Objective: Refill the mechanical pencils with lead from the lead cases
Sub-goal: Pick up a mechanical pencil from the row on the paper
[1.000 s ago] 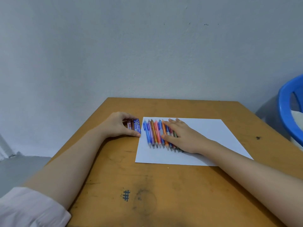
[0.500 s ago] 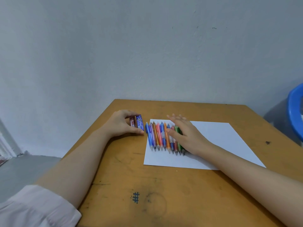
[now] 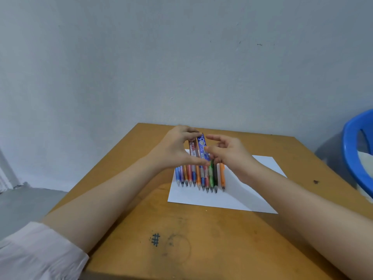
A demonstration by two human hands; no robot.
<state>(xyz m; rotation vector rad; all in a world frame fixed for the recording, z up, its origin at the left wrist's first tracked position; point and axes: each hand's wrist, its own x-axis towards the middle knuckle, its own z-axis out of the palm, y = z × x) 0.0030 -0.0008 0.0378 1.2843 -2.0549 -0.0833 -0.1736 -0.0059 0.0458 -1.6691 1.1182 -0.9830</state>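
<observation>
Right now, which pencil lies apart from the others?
The orange pencil at the right end: paper shows between it and the black pencil; the others crowd together.

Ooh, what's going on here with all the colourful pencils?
Someone is getting ready to refill pencils. The left hand holds two lead cases, one reddish-brown and one blue, up over the table. The right hand reaches in with its fingertips at the blue case; I cannot tell whether it grips it. The pencils lie in a row on a white sheet of paper, and none is being held.
</observation>
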